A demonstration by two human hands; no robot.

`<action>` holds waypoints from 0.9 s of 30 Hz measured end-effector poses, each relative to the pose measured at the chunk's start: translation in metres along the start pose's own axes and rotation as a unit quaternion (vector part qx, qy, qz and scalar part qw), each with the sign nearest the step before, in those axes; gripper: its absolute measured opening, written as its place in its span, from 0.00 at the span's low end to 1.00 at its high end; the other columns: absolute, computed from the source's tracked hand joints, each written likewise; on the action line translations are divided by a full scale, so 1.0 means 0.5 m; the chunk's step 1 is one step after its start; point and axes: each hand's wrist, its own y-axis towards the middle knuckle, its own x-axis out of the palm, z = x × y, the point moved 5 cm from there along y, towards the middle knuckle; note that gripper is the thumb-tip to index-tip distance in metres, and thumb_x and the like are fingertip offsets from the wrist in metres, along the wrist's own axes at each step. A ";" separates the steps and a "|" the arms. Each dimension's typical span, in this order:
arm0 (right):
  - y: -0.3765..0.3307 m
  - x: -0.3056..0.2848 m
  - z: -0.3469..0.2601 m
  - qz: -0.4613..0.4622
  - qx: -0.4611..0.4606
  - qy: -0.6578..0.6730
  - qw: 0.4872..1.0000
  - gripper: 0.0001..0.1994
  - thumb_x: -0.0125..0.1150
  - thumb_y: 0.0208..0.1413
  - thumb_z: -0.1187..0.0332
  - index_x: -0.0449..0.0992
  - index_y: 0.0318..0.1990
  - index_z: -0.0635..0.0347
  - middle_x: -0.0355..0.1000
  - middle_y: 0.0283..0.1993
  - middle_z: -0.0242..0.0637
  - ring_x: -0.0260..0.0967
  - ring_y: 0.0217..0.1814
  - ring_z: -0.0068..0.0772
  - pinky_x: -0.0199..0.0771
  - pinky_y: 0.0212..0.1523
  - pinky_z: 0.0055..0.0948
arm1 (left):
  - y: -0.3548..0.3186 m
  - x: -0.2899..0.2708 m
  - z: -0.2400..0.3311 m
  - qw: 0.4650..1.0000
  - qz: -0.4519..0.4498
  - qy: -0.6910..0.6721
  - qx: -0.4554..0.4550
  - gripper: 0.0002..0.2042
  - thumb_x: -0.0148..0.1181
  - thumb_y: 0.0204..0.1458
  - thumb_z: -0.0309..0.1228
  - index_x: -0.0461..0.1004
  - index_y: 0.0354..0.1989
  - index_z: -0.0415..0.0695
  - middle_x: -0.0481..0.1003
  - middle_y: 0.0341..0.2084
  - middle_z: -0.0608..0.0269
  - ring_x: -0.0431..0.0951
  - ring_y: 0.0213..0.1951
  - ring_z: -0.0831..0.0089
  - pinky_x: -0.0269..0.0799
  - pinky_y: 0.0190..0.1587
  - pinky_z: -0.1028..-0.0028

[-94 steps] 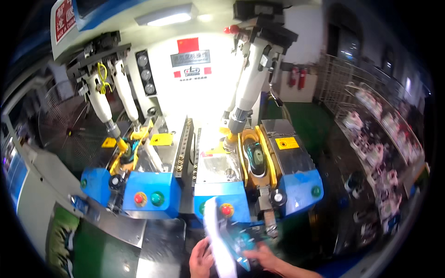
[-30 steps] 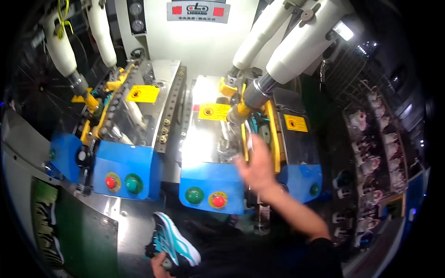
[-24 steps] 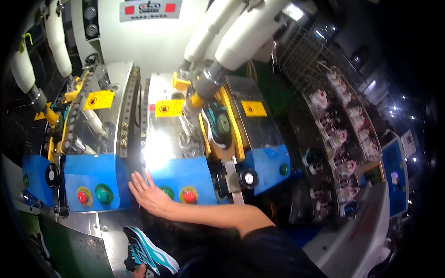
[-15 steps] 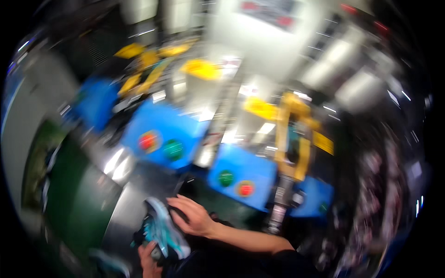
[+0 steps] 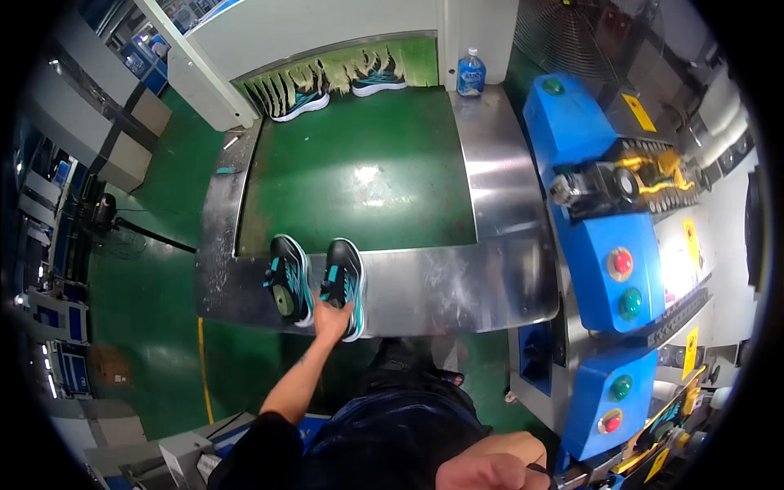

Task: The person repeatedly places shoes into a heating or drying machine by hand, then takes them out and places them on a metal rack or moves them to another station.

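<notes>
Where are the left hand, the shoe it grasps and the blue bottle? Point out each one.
Left hand (image 5: pixel 332 317), head view: the back of the hand.
Grasped shoe (image 5: pixel 349 280), head view: its black and teal upper.
Blue bottle (image 5: pixel 471 77), head view: the middle of its body.

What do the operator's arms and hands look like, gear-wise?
Both the left hand and right hand are bare, no gloves. Left arm: plain black fabric sleeve, forearm uncovered below it, no watch or band visible at the wrist. Right sleeve can't be made out. A small dark item shows by the right hand; can't tell if it's worn.
</notes>
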 end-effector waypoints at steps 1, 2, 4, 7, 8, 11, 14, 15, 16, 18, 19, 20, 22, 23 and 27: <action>0.000 0.015 0.033 -0.007 0.002 -0.008 1.000 0.06 0.48 0.59 0.66 0.72 0.40 0.47 0.75 0.36 0.17 0.66 0.39 0.14 0.56 0.52 0.31 | 0.005 -0.010 0.000 1.000 0.010 -0.014 -0.023 0.35 0.69 0.32 0.33 0.60 0.50 0.31 0.74 0.35 0.40 0.74 0.39 0.46 0.69 0.44 0.62; -0.004 0.025 0.070 -0.015 0.010 -0.020 1.000 0.05 0.49 0.59 0.68 0.71 0.39 0.47 0.75 0.34 0.15 0.65 0.39 0.14 0.55 0.52 0.31 | 0.017 -0.011 -0.006 0.998 -0.005 -0.057 -0.016 0.36 0.69 0.33 0.33 0.59 0.51 0.29 0.73 0.36 0.39 0.73 0.42 0.47 0.68 0.46 0.63; -0.011 0.049 0.150 -0.021 0.017 -0.033 0.999 0.05 0.49 0.58 0.69 0.71 0.38 0.47 0.75 0.33 0.14 0.65 0.39 0.14 0.53 0.53 0.31 | 0.036 -0.037 -0.046 0.998 0.000 -0.056 -0.001 0.36 0.69 0.34 0.31 0.58 0.52 0.27 0.73 0.38 0.40 0.73 0.43 0.50 0.67 0.48 0.64; 0.021 0.095 0.281 -0.037 0.063 0.010 0.997 0.06 0.52 0.53 0.75 0.69 0.28 0.50 0.67 0.18 0.22 0.59 0.32 0.16 0.59 0.46 0.32 | 0.068 -0.120 -0.043 0.992 0.024 -0.120 -0.007 0.35 0.68 0.35 0.29 0.58 0.52 0.27 0.73 0.39 0.42 0.74 0.42 0.53 0.66 0.48 0.65; 0.012 0.092 0.327 -0.044 0.064 0.002 0.997 0.06 0.52 0.53 0.75 0.69 0.28 0.50 0.67 0.18 0.22 0.59 0.32 0.16 0.59 0.46 0.32 | 0.071 -0.146 -0.050 0.990 0.003 -0.135 -0.030 0.35 0.68 0.35 0.29 0.58 0.52 0.27 0.73 0.39 0.42 0.74 0.41 0.53 0.66 0.48 0.65; -0.077 0.006 0.516 -0.162 0.296 -0.197 0.920 0.10 0.52 0.49 0.80 0.66 0.40 0.65 0.71 0.29 0.40 0.68 0.34 0.35 0.69 0.44 0.40 | 0.091 -0.151 -0.160 0.996 -0.008 -0.056 -0.074 0.38 0.65 0.35 0.31 0.55 0.56 0.32 0.62 0.51 0.39 0.63 0.54 0.50 0.57 0.58 0.64; -0.090 -0.028 0.683 -0.241 0.470 -0.373 0.763 0.11 0.52 0.48 0.83 0.67 0.42 0.70 0.72 0.34 0.46 0.70 0.38 0.38 0.71 0.46 0.38 | 0.167 -0.203 -0.052 0.992 -0.009 -0.121 0.025 0.41 0.65 0.35 0.29 0.51 0.60 0.34 0.60 0.54 0.42 0.60 0.57 0.49 0.53 0.60 0.61; -0.092 -0.049 0.734 -0.230 0.508 -0.382 0.737 0.10 0.54 0.49 0.82 0.68 0.40 0.68 0.73 0.36 0.46 0.71 0.40 0.34 0.71 0.46 0.33 | 0.220 -0.223 -0.023 0.987 0.000 -0.134 0.093 0.40 0.65 0.36 0.28 0.52 0.59 0.33 0.59 0.55 0.41 0.59 0.58 0.49 0.53 0.60 0.60; -0.090 -0.084 0.778 -0.265 0.509 -0.434 0.694 0.12 0.61 0.46 0.76 0.72 0.40 0.65 0.73 0.39 0.43 0.74 0.41 0.36 0.72 0.43 0.26 | 0.290 -0.232 -0.001 0.973 -0.006 -0.178 0.146 0.38 0.62 0.37 0.26 0.51 0.59 0.32 0.60 0.55 0.43 0.59 0.59 0.52 0.49 0.62 0.61; -0.059 -0.114 0.918 -0.321 0.500 -0.468 0.655 0.13 0.61 0.48 0.71 0.71 0.43 0.64 0.72 0.38 0.45 0.73 0.42 0.39 0.72 0.44 0.28 | 0.455 -0.202 0.023 0.979 -0.026 -0.174 0.107 0.35 0.61 0.41 0.26 0.51 0.58 0.31 0.58 0.57 0.41 0.57 0.60 0.49 0.46 0.64 0.59; -0.053 -0.133 1.003 -0.400 0.471 -0.469 0.631 0.15 0.59 0.49 0.70 0.69 0.45 0.64 0.72 0.40 0.45 0.72 0.43 0.42 0.71 0.46 0.31 | 0.537 -0.179 0.030 0.978 0.003 -0.106 0.182 0.35 0.62 0.42 0.27 0.52 0.58 0.31 0.56 0.57 0.41 0.54 0.61 0.47 0.45 0.64 0.57; -0.051 -0.164 1.094 -0.473 0.442 -0.471 0.599 0.18 0.58 0.50 0.68 0.66 0.48 0.65 0.71 0.42 0.46 0.70 0.45 0.44 0.70 0.48 0.34 | 0.616 -0.138 0.022 0.966 0.030 -0.039 0.253 0.34 0.62 0.43 0.28 0.52 0.58 0.31 0.55 0.58 0.40 0.52 0.62 0.45 0.44 0.64 0.56; -0.054 -0.255 1.277 -0.636 0.285 -0.481 0.532 0.20 0.57 0.49 0.68 0.63 0.50 0.65 0.69 0.47 0.47 0.68 0.49 0.47 0.66 0.52 0.40 | 0.747 -0.033 -0.040 0.952 0.014 0.040 0.303 0.35 0.61 0.44 0.32 0.51 0.58 0.31 0.50 0.60 0.39 0.49 0.63 0.44 0.43 0.64 0.50; -0.041 -0.301 1.366 -0.707 0.242 -0.493 0.446 0.22 0.58 0.47 0.69 0.63 0.50 0.65 0.68 0.48 0.48 0.66 0.51 0.48 0.66 0.53 0.40 | 0.788 0.000 -0.055 0.953 0.006 0.077 0.294 0.32 0.60 0.44 0.32 0.54 0.56 0.31 0.53 0.59 0.39 0.52 0.62 0.45 0.45 0.63 0.51; 0.168 -0.420 1.695 -0.779 0.167 -0.595 0.107 0.25 0.58 0.44 0.69 0.63 0.53 0.61 0.66 0.53 0.48 0.63 0.55 0.47 0.64 0.56 0.38 | 0.840 0.055 -0.154 0.963 0.000 0.007 0.268 0.23 0.56 0.44 0.28 0.62 0.50 0.33 0.61 0.55 0.43 0.59 0.58 0.46 0.51 0.61 0.51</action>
